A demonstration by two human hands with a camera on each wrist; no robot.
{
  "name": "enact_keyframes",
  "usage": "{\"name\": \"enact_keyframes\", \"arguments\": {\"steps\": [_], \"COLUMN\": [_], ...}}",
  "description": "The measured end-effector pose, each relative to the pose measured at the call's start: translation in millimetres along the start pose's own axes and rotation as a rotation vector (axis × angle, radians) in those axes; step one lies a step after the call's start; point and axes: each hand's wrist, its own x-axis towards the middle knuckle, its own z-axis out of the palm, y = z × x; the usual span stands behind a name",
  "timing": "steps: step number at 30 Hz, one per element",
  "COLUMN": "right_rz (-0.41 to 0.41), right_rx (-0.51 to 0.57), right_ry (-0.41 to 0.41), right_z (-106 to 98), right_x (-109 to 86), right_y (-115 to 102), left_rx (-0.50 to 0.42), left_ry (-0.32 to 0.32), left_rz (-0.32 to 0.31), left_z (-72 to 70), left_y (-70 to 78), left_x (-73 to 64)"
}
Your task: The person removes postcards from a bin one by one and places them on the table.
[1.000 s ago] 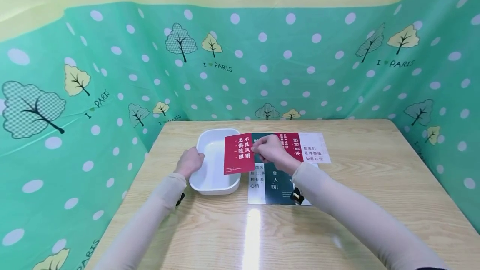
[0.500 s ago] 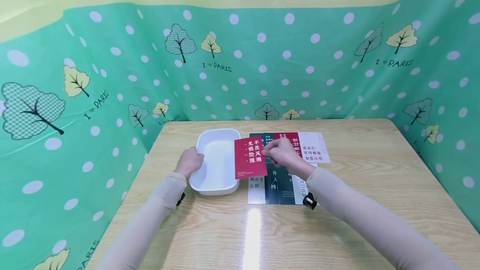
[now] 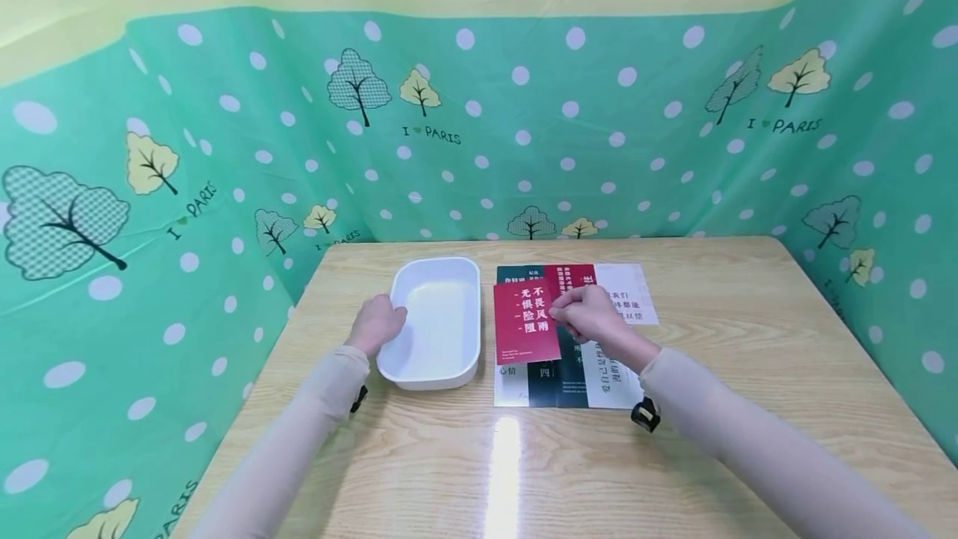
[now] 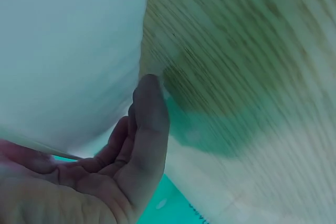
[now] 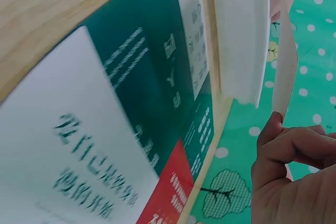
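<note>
My left hand (image 3: 377,324) grips the left rim of a white plastic basin (image 3: 434,323); in the left wrist view its fingers (image 4: 149,114) lie along the basin's outer wall (image 4: 68,51). With thumb and fingertips, my right hand (image 3: 591,318) pinches the right edge of a red card (image 3: 516,343) printed with white Chinese characters. This card is raised over a layout of other cards and covers part of it. The right wrist view shows the held card (image 5: 285,66) nearly edge-on, above the flat cards.
Green, red and white printed cards lie side by side in two rows, among them a green card (image 3: 572,377), a white card (image 3: 629,277) and another white card (image 3: 609,389). The wooden table (image 3: 419,464) carries everything. A green dotted curtain (image 3: 569,165) surrounds its far side.
My right hand has carried the red card rightward, from over the basin's right edge to over the laid-out cards. The left hand and basin have stayed put.
</note>
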Motion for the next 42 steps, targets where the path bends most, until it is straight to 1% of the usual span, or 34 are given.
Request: {"name": "enact_keyframes", "arguments": {"steps": [6,13,18,24,33,38,42], "right_rz": [0.038,0.073,0.094,0.081,0.072,0.085,0.082], "right_rx": [-0.013,0.001,-0.003,-0.002,-0.061,-0.067,-0.093], "right_ry": [0.035,0.046,0.062,0.06,0.059,0.056,0.055], "right_z": [-16.6,-31.5,-39.0,-50.2,-68.3,-75.4,-82.8], "right_x": [-2.4,-4.1,-7.8,-12.1,-20.2,-28.3,-34.0], "right_y": [13.6,26.4,36.0,46.4,52.4,59.5,68.2], "left_rx": [-0.03,-0.108,-0.107,-0.087,-0.082,-0.082,-0.08], "left_ry": [-0.039,-0.055,-0.054,-0.038,-0.034,-0.036,-0.036], "left_rz": [0.016,0.029,0.029,0.042,0.051,0.036,0.022], "left_z": [1.0,3.1,5.3,6.1,5.6,6.8,7.8], "left_y": [-2.4,-7.5,-9.8,-10.6,-6.4,-6.5,-7.6], "left_x": [-0.9,-0.7,-0.3,1.6,3.7,2.8,1.8]}}
